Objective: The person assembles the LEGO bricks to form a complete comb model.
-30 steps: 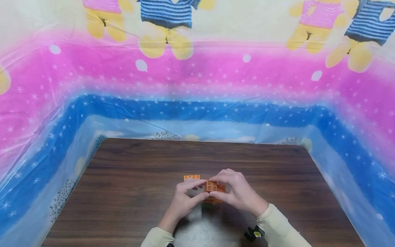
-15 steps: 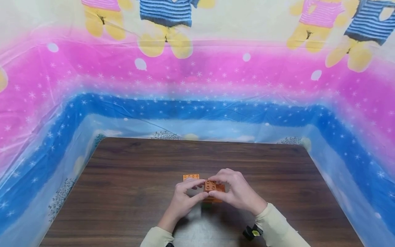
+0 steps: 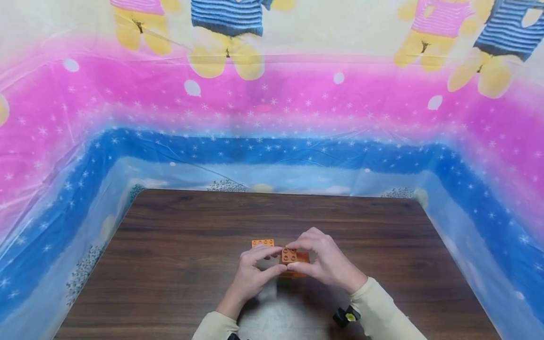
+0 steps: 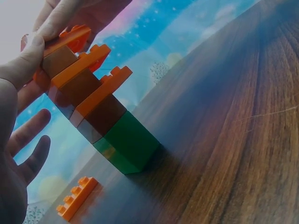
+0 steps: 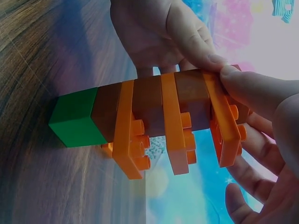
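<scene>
A tower of toy building bricks stands on the table, with a green brick (image 4: 128, 142) at its foot. Above it, brown bricks (image 5: 149, 95) alternate with orange plates (image 4: 103, 93) that jut out to one side. The top brown brick (image 3: 289, 255) shows its studs in the head view. My left hand (image 3: 255, 273) pinches this brick between thumb and forefinger from the left, its other fingers spread. From the right, my right hand (image 3: 330, 262) pinches it too, and the thumb tips meet at its near side. In the wrist views, fingers partly hide the top.
A loose orange plate (image 4: 77, 198) lies on the table behind the tower, beyond my left fingers. The dark wood table (image 3: 178, 226) ends at a printed curtain (image 3: 272, 156) at the back and sides.
Both hands stay at the tower's top with almost no movement. The whole head view has shifted very slightly.
</scene>
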Tool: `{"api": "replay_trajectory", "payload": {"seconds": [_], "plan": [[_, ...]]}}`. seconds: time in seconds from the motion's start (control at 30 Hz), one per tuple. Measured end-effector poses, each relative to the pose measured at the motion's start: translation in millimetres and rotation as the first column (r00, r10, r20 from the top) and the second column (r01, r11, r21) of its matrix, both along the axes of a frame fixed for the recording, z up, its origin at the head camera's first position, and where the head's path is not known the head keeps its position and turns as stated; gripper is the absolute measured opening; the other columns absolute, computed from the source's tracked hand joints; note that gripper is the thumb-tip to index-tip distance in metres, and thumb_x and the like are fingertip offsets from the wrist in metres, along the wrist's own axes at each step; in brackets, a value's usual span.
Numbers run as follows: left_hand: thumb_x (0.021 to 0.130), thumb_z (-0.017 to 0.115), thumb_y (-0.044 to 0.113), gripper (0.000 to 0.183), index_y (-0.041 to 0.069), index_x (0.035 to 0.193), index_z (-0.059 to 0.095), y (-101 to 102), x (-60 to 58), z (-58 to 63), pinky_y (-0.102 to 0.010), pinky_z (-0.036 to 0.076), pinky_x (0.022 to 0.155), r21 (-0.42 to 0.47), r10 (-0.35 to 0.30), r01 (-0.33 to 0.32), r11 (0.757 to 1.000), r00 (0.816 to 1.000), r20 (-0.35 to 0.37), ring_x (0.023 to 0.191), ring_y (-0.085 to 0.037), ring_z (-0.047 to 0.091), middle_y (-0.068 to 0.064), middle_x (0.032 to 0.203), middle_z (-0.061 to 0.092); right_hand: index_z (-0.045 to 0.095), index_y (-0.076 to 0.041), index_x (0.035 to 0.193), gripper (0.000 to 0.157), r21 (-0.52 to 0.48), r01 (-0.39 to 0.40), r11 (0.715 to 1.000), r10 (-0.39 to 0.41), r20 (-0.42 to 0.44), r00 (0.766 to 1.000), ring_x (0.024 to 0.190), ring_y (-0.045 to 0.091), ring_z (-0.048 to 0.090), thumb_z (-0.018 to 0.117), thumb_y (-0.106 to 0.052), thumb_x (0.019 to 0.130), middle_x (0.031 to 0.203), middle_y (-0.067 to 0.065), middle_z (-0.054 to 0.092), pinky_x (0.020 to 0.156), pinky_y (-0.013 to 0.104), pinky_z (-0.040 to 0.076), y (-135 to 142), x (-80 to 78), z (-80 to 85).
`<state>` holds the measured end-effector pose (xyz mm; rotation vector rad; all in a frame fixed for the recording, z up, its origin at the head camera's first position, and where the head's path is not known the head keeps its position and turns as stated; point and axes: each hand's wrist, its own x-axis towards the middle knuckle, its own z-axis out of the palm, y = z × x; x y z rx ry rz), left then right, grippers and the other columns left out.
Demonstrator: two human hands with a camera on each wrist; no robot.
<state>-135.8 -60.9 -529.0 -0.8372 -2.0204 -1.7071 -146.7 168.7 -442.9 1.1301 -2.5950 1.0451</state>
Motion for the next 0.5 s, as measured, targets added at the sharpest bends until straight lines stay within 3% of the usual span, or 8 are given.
{"api": "replay_trajectory", "payload": {"seconds": [0.23, 0.5], "plan": [[0.085, 0.088, 0.008, 0.035, 0.01, 0.118, 0.079, -4.1, -1.6, 5.0, -0.043, 0.061, 0.08, -0.027, -0.008, 0.008, 1.0, 1.0, 0.004, 0.094, -0.032, 0.071, -0.004, 0.108, 0.079, 0.079, -0.023, 0.117, 0.032, 0.026, -0.01, 1.0, 0.01, -0.012, 1.0, 0.099, 0.007, 0.058, 0.088, -0.03, 0.088, 0.1, -0.016, 0.072, 0.081, 0.034, 0.052, -1.5, -2.1, 1.1], [0.083, 0.089, 0.007, 0.037, 0.007, 0.119, 0.079, -6.8, -7.7, 9.5, -0.039, 0.059, 0.088, -0.072, -0.047, 0.04, 0.997, 0.994, -0.098, 0.098, -0.023, 0.073, -0.004, 0.107, 0.08, 0.079, -0.021, 0.121, 0.033, 0.018, -0.025, 1.0, 0.025, 0.011, 1.0, 0.1, 0.008, 0.06, 0.085, -0.034, 0.091, 0.103, -0.015, 0.074, 0.081, 0.037, 0.056, 1.2, -2.9, -0.8]]}}
